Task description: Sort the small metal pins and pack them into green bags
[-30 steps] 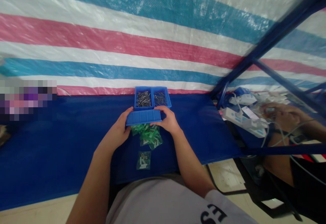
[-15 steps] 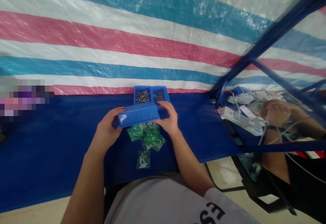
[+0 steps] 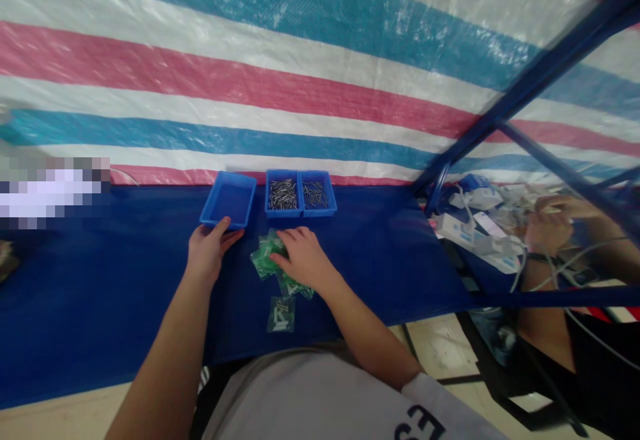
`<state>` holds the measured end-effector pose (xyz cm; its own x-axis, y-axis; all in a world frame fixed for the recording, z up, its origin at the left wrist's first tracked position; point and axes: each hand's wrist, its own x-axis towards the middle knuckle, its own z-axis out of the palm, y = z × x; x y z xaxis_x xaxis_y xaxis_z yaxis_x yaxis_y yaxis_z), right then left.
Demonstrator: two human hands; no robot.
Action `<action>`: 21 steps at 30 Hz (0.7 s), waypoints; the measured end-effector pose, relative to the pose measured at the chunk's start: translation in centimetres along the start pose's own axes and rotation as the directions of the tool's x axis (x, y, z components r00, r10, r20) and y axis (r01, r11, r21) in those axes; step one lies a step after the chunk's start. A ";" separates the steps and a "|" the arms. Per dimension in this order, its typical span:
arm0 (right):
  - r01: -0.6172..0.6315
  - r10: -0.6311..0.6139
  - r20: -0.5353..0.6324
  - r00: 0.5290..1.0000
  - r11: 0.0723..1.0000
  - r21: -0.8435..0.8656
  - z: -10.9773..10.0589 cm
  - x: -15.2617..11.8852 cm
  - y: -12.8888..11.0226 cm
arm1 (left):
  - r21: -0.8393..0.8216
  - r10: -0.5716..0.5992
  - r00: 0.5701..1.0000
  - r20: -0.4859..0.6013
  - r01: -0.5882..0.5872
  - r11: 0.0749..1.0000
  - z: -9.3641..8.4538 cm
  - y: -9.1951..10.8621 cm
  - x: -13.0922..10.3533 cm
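Observation:
An empty blue plastic bin point(image 3: 229, 201) stands at the left of the bin pair, its mouth facing up. My left hand point(image 3: 206, 253) grips its near edge, thumb over the rim and fingers against the outside. On a pile of small clear bags with green contents point(image 3: 265, 260) rests my right hand point(image 3: 305, 260), fingers apart; it partly covers the pile. One separate clear bag point(image 3: 281, 315) with pale pieces and screws lies nearer to me. Two joined blue bins hold metal parts: the left bin point(image 3: 283, 213) thicker screws, the right bin point(image 3: 319, 213) thinner ones.
A blue cover point(image 3: 125, 280) lies over the table. Behind it hangs a striped plastic sheet point(image 3: 250, 113). At the right, past a blue metal frame point(image 3: 470, 127), a co-worker's hands point(image 3: 550, 227) work beside a white power strip point(image 3: 477, 243) and cables.
The blue bin, tilted between both hands before, now sits upright farther left on the table. My right hand has let go of it and come down onto the pile of bags.

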<state>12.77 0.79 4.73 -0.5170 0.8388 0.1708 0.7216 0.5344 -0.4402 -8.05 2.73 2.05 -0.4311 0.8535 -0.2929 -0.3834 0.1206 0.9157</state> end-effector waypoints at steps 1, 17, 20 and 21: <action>0.000 0.000 0.016 1.000 1.000 -0.025 0.6 0.1 -0.4 | 0.003 -0.002 1.000 0.003 0.002 1.000 0.2 0.0 -0.1; 0.370 -0.392 0.112 0.913 0.912 0.176 1.4 -0.2 -2.0 | 0.609 0.100 0.993 -0.063 -0.041 0.792 0.0 0.5 0.2; 0.243 -0.250 0.052 0.967 0.962 0.122 0.5 0.0 0.1 | 0.603 0.093 0.994 -0.052 -0.043 0.797 0.1 0.8 0.0; 0.193 -0.198 0.046 0.979 0.977 0.093 0.3 0.0 0.8 | 0.610 0.086 0.995 -0.050 -0.037 0.791 0.0 0.8 -0.1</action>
<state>13.26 1.19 4.10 -0.6699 0.7109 0.2140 0.5622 0.6741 -0.4791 -8.35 2.76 2.85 -0.5030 0.8340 -0.2269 0.2109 0.3730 0.9035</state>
